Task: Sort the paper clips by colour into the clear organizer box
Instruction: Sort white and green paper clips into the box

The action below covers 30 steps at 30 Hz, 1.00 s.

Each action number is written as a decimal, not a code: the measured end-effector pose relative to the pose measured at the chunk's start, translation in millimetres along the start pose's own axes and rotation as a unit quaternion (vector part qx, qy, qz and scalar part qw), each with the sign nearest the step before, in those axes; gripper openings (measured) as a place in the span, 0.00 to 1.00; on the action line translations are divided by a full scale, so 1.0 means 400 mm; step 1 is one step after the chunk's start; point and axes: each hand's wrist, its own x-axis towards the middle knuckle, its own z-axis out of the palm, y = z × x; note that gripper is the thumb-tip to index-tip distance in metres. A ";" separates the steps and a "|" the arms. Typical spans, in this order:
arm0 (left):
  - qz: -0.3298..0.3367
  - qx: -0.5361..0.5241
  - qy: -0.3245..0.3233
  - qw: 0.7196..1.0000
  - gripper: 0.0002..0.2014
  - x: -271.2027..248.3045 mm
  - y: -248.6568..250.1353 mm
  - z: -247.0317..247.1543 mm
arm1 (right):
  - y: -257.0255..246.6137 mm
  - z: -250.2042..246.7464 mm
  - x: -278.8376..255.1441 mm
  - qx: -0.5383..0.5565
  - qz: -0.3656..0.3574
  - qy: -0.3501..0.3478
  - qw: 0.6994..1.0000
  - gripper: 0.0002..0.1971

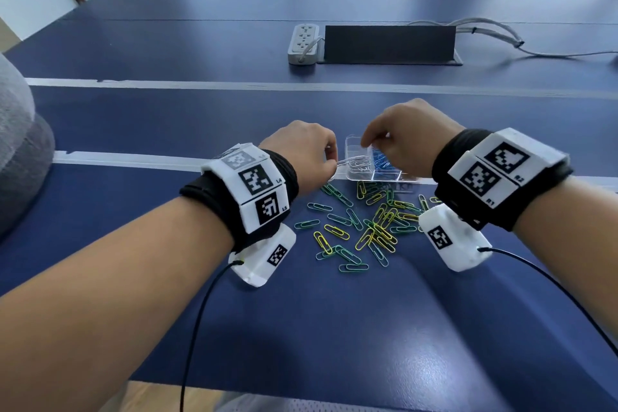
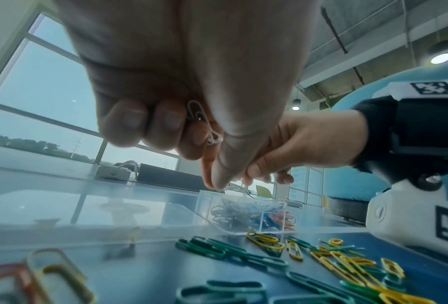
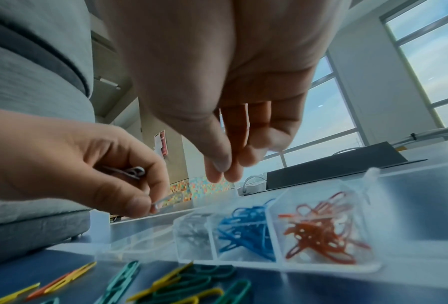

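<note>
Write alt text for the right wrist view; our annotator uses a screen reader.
A clear organizer box holds silver paper clips, blue paper clips and red paper clips in separate compartments. Above it the right hand hangs empty, while the left hand pinches silver clips. Green and yellow clips lie loose in front.

Clear organizer box (image 3: 329, 267) holding silver, blue, red clips in separate compartments; green and yellow clips (image 1: 364, 227) loose beside it

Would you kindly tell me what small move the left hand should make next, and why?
Probably release the white paper clips that the left hand pinches into the clear organizer box's left compartment, where white clips already lie beside the blue and red ones.
</note>
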 end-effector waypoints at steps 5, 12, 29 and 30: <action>0.002 0.062 0.007 0.998 0.09 0.035 0.043 0.005 | 0.016 -0.006 -0.023 0.013 0.023 0.018 0.999 0.16; 0.013 0.125 -0.022 0.992 0.13 0.076 0.106 0.011 | 0.018 -0.001 -0.053 0.037 0.030 0.027 0.999 0.15; 0.022 0.103 -0.043 0.993 0.16 0.072 0.128 0.004 | 0.050 -0.006 -0.083 0.065 0.053 0.035 0.996 0.14; 0.024 0.103 -0.045 0.993 0.17 0.069 0.130 0.003 | 0.051 -0.007 -0.084 0.064 0.052 0.034 0.996 0.14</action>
